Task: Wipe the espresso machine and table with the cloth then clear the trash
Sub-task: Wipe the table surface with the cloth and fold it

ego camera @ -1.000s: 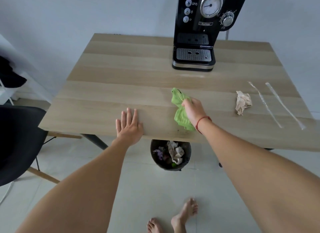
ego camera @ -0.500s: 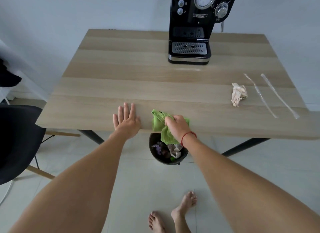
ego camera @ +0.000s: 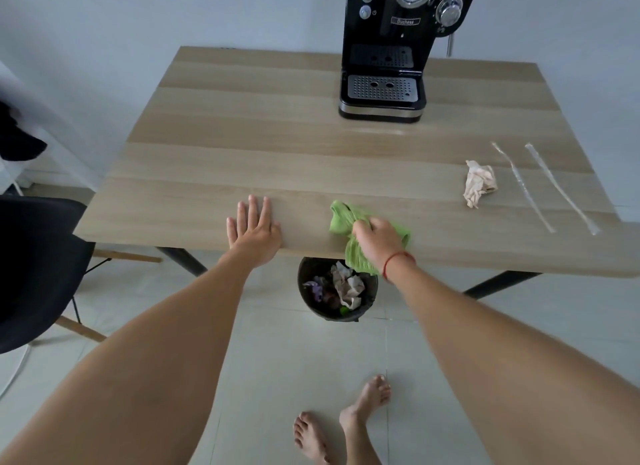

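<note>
Noted the table (ego camera: 277, 135) across mid-frame, the espresso machine (ego camera: 384, 49) upright at its far edge, top centre-right; under the near edge, lower centre, spotted the trash bin (ego camera: 332, 316). Saw the left hand (ego camera: 254, 231) flat on the table's near edge, fingers straight, holding nothing; right of it, the right hand (ego camera: 377, 238) with fingers curled round the green cloth (ego camera: 341, 219) on the tabletop, one end hanging over the edge; at right, crumpled paper (ego camera: 479, 184) beside two clear strips (ego camera: 523, 187).

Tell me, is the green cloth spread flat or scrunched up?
Scrunched up: the right hand grips the green fabric cloth in a wad at the edge of the light wooden table, one end hanging off.
</note>
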The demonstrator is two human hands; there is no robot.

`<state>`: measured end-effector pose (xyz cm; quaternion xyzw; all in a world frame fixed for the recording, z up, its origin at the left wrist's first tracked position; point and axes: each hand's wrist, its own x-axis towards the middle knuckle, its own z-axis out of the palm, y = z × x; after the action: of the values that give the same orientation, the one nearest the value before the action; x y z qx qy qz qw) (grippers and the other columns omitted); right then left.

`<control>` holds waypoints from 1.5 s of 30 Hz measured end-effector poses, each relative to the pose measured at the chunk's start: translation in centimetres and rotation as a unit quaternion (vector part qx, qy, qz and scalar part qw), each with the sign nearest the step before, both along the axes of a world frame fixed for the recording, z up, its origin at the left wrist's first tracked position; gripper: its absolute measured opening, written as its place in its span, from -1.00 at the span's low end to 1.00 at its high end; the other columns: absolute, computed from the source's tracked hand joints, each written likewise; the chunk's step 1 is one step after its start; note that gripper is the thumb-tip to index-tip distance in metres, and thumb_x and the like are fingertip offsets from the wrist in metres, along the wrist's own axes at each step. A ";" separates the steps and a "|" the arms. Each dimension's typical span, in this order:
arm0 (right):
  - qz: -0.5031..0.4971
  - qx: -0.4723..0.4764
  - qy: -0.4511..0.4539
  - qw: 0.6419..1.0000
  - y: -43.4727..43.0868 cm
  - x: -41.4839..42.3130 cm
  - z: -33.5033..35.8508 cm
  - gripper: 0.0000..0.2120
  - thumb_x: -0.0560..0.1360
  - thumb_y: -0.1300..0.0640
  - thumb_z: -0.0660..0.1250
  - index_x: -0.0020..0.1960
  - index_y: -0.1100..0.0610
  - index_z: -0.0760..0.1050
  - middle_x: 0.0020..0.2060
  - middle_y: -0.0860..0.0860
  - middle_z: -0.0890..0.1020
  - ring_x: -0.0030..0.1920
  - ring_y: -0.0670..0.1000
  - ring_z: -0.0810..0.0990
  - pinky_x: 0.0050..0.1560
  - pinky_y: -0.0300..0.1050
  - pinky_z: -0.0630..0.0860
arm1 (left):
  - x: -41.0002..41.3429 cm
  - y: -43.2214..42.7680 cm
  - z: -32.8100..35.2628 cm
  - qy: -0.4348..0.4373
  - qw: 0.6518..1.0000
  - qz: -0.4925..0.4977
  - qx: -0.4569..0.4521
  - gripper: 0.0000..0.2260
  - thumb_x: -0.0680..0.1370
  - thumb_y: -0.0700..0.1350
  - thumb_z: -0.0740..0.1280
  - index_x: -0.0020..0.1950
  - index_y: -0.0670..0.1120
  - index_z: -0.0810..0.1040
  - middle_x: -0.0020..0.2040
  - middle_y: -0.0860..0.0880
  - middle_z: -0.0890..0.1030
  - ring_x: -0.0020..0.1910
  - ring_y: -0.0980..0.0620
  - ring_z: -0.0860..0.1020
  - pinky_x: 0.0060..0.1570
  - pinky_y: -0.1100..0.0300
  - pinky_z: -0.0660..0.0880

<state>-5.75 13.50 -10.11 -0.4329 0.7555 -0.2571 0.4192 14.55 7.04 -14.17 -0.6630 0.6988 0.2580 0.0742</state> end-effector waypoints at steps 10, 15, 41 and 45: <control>-0.001 0.159 -0.145 0.977 2.8 1.1 0.1 -0.82 0.33 0.14 0.23 -0.42 0.05 0.31 -0.45 0.02 0.38 -0.35 0.05 0.37 -0.19 -0.09 0.33 | -0.3 0.2 0.4 0.007 1.000 0.011 -0.006 -0.49 0.66 0.04 -0.11 0.57 0.05 -0.25 0.56 -0.01 -0.31 0.53 -0.01 -0.33 0.48 0.00 -0.33; -0.212 -0.072 -0.122 0.967 -3.9 -2.9 3.9 -0.77 0.47 0.21 0.14 -0.36 0.07 0.27 -0.44 -0.01 0.33 -0.42 0.00 0.32 -0.35 -0.19 0.29 | -0.2 0.0 0.2 0.008 1.000 0.002 -0.002 -0.49 0.66 0.05 -0.13 0.56 0.06 -0.28 0.56 0.01 -0.34 0.53 0.01 -0.35 0.47 0.01 -0.35; -0.055 0.011 -0.101 0.993 -4.1 2.2 2.8 -0.70 0.44 0.22 0.17 -0.44 0.09 0.23 -0.51 -0.01 0.27 -0.45 0.01 0.25 -0.38 -0.17 0.17 | -0.1 0.0 0.1 0.016 1.000 0.025 0.002 -0.48 0.65 0.03 -0.12 0.56 0.07 -0.28 0.56 0.01 -0.34 0.52 0.00 -0.35 0.48 -0.01 -0.35; -0.255 -0.164 0.014 0.953 -5.8 -1.9 3.3 -0.77 0.55 0.19 0.10 -0.11 0.23 0.51 -0.22 0.12 0.54 -0.22 0.07 0.43 -0.23 -0.16 0.29 | -2.2 -0.3 0.1 0.009 0.998 0.064 0.006 -0.47 0.64 0.05 -0.11 0.56 0.08 -0.27 0.55 0.01 -0.35 0.53 0.00 -0.35 0.47 -0.04 -0.37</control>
<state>-7.60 7.70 -6.85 -0.2920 0.7941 -0.4695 0.2524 12.38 6.78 -14.05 -0.7039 0.6537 0.2723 0.0553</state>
